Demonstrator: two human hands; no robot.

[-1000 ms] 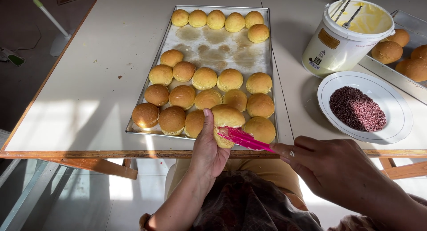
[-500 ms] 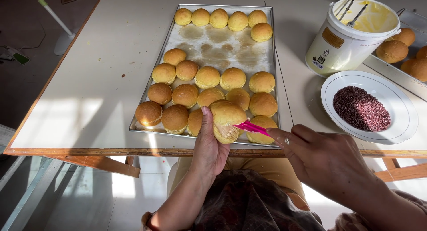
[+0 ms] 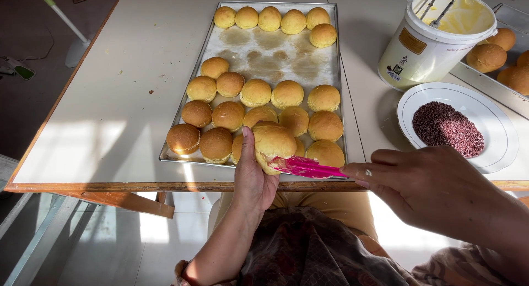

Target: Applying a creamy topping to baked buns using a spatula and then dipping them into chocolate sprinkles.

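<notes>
My left hand [image 3: 252, 176] holds a golden bun [image 3: 274, 143] upright over the near edge of a metal baking tray [image 3: 275, 54]. My right hand [image 3: 424, 187] grips a pink spatula [image 3: 306, 167] whose blade touches the bun's lower side. Several more golden buns [image 3: 256, 93] sit in rows on the tray, with a short row at its far end.
A white tub of yellow spread [image 3: 438, 35] with utensils in it stands at the right. Before it is a white plate [image 3: 498, 148] of dark chocolate sprinkles [image 3: 446, 129]. Another tray with buns [image 3: 496, 52] lies at the far right. The table's wooden front edge [image 3: 110, 185] runs below.
The pink spatula has slid along the underside of the held bun, and the right hand shifted slightly. The left hand keeps the bun in about the same place.
</notes>
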